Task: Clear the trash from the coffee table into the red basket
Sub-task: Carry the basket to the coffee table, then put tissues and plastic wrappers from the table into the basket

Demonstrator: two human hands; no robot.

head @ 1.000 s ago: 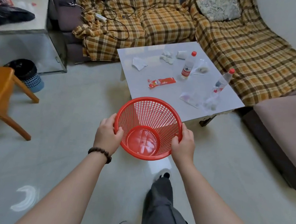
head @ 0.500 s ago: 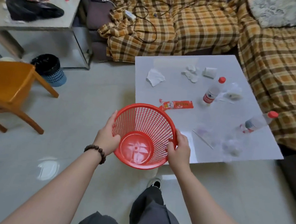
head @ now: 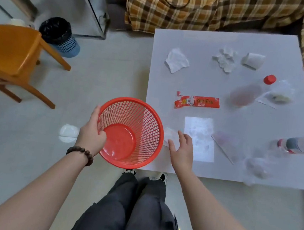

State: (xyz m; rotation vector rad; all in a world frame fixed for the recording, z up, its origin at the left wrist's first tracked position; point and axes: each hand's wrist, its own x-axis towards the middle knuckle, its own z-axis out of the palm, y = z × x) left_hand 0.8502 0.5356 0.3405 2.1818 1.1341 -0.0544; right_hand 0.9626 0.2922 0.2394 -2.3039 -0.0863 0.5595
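My left hand [head: 91, 135] grips the empty basket [head: 130, 133] rim. My right hand [head: 181, 151] hovers spread over the table [head: 192, 35]. Next: pinch the nearest wrapper [head: 171, 137].

A round red plastic mesh basket [head: 131, 133] with a solid bottom is tipped with its mouth toward the camera, empty, at the near-left corner of the square white coffee table [head: 200, 45]. On the table top, a torn white paper napkin [head: 176, 60] lies at about 11 o'clock from centre, a crumpled white tissue [head: 225, 59] at 12 and a white paper cup [head: 253, 61] on its side at 1. A flat red snack wrapper [head: 197, 102] lies near the centre. A blurred clear plastic bottle with a red cap [head: 250, 91] sits at 3, just beside a clear plastic bag [head: 279, 95]. A second blurred clear bottle [head: 295, 145] lies at 4, a crumpled clear film [head: 259, 166] at 5, and a small white scrap [head: 171, 138] at 7.
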